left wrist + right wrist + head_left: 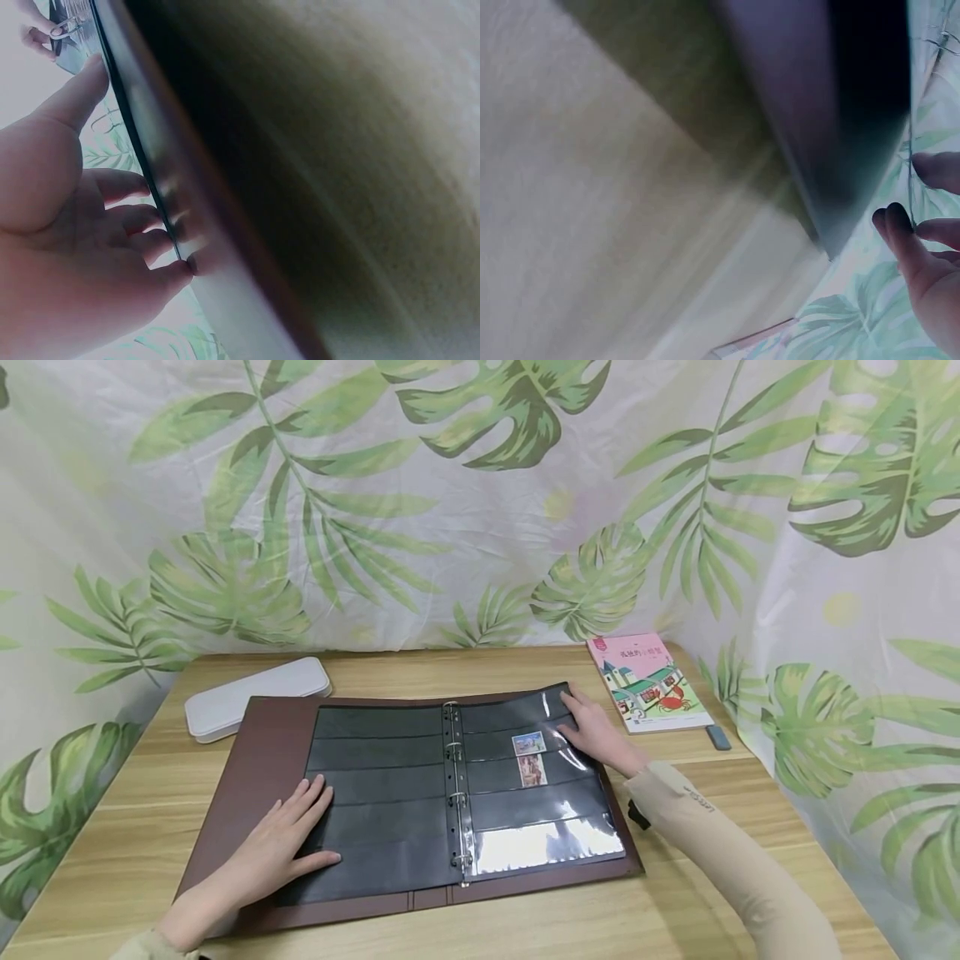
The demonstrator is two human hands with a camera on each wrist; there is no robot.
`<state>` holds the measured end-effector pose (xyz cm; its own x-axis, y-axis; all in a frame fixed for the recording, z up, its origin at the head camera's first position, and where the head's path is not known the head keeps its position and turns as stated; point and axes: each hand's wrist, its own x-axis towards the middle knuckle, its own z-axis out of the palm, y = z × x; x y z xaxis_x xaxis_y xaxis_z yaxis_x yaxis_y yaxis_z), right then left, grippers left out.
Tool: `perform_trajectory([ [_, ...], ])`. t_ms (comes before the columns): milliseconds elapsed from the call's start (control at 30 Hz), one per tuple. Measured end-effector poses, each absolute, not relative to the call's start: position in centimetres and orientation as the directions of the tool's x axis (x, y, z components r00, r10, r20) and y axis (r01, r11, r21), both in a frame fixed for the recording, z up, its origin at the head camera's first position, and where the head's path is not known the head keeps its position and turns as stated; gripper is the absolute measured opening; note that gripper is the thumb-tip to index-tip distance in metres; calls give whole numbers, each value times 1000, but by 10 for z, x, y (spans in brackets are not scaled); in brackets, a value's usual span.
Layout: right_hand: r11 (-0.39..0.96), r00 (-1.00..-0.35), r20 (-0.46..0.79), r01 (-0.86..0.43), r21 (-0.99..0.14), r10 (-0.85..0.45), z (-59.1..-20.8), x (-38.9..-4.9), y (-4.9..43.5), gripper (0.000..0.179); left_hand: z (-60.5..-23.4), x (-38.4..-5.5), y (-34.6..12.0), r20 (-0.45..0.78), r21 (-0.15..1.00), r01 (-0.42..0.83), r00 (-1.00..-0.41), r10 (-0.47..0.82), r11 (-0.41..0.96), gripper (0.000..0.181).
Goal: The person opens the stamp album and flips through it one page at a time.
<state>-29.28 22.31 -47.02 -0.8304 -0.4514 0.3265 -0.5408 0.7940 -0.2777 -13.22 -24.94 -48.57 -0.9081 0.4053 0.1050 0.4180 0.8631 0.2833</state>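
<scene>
A brown ring binder [258,760] lies spread out on the wooden table, with black pocket pages on metal rings [457,798]. Two small stamps, a bluish one [528,742] and a reddish-brown one [532,771], sit one above the other in the right-hand page [517,814]. My right hand [597,737] pinches that page near its top outer corner, which is lifted off the cover; the right wrist view shows the thin page edge between thumb and fingers [922,244]. My left hand [273,839] rests on the left-hand page [390,839], fingers extended and thumb spread.
A white case [258,693] lies behind the binder's left corner. At the back right is a pink-covered book [648,681] with a crab picture, and a small blue-grey block [717,737] lies by its lower corner. A leaf-patterned cloth [480,527] hangs behind the table.
</scene>
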Motion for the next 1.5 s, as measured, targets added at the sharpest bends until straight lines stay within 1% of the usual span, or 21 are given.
perform_trajectory([
  [100,790,-844,326,-523,-321,-427,-461,-292,224,57,-486,-133,-249,110,279,421,-907,407,863,87],
  [200,781,-872,298,-482,-397,-387,-447,-292,224,58,-485,-133,-249,107,281,420,-907,407,863,87],
  [333,768,-917,225,-398,-502,-328,-428,-291,224,63,-485,-133,-249,109,266,425,-905,411,865,87],
  [433,770,-943,163,-332,-544,-292,-415,-290,224,65,-486,-132,-250,130,231,441,-897,422,867,86],
  [533,767,-955,96,-284,-576,-282,-402,-290,225,67,-488,-132,-251,165,189,460,-886,434,868,85],
  [633,747,-961,17,-226,-625,-276,-389,-289,223,73,-490,-131,-252,192,165,474,-876,443,865,84],
  [767,699,-958,-81,-141,-701,-275,-375,-289,220,83,-491,-131,-252,200,159,482,-870,450,862,84],
  [867,690,-951,-121,-116,-714,-285,-369,-288,219,79,-491,-131,-252,200,157,482,-870,450,862,85],
  [900,700,-948,-125,-122,-704,-292,-367,-287,218,70,-491,-131,-252,201,156,482,-870,450,862,85],
  [1000,742,-939,-117,-173,-647,-322,-365,-286,219,30,-490,-131,-252,206,153,481,-870,449,863,85],
  [1033,754,-936,-117,-189,-629,-332,-364,-285,220,25,-489,-130,-252,208,155,481,-870,448,863,85],
  [1133,767,-926,-135,-203,-609,-352,-362,-285,221,45,-491,-130,-253,211,162,480,-870,445,862,85],
  [1200,759,-919,-163,-185,-624,-358,-359,-285,221,50,-491,-131,-253,211,170,480,-871,444,860,85],
  [1500,629,-872,-274,-48,-776,-405,-341,-288,212,46,-493,-131,-254,220,169,488,-866,450,856,85],
])
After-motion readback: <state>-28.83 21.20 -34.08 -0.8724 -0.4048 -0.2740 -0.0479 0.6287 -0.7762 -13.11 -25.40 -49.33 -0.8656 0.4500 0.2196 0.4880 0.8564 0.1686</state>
